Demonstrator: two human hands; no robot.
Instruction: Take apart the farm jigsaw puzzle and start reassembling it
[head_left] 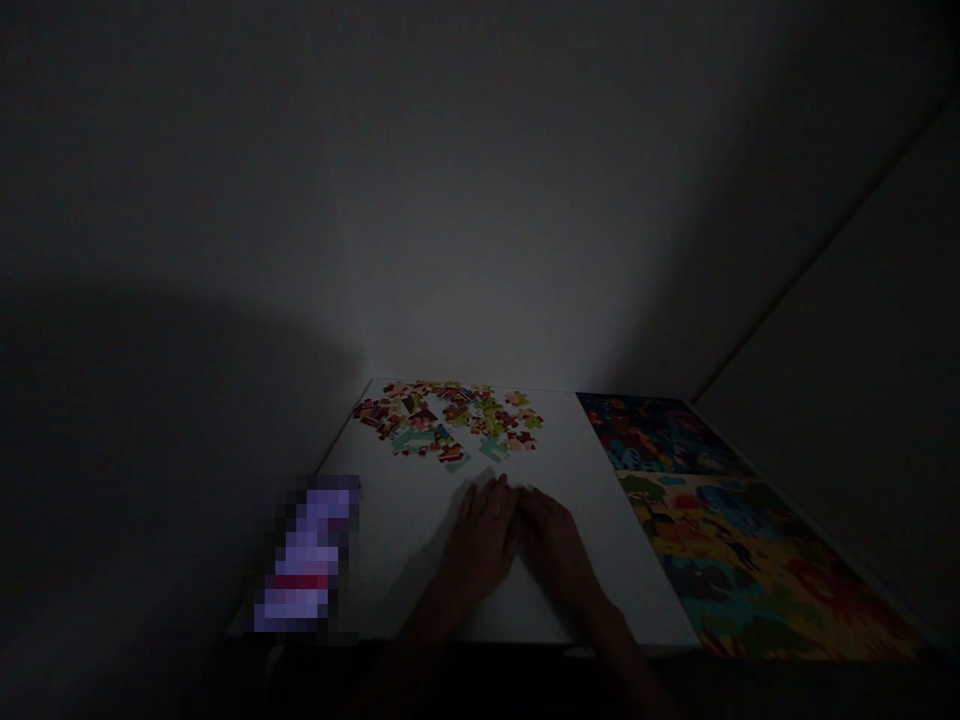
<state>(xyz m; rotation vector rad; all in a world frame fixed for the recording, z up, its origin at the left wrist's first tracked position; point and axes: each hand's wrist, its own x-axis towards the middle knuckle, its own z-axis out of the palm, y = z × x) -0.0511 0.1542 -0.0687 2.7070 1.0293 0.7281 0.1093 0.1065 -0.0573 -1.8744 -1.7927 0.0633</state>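
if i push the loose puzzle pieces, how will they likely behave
The puzzle pieces lie in a loose jumble, so pushing would probably scatter them. They look thin and flat, so likely light and apt to slide, not roll.

This is a dim indoor space, whether a home is unclear, with plain greyish walls (480,220) close around a flat white tabletop (592,490) strewn with small multicoloured jigsaw pieces (452,412)

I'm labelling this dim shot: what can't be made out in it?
In the head view:
Purple item: details blurred by pixelation.
Space under left hand and right hand: hidden by the hands.
Puzzle pieces: prints too small and dark; some overlap.
Forearms: fade into darkness at the bottom edge.
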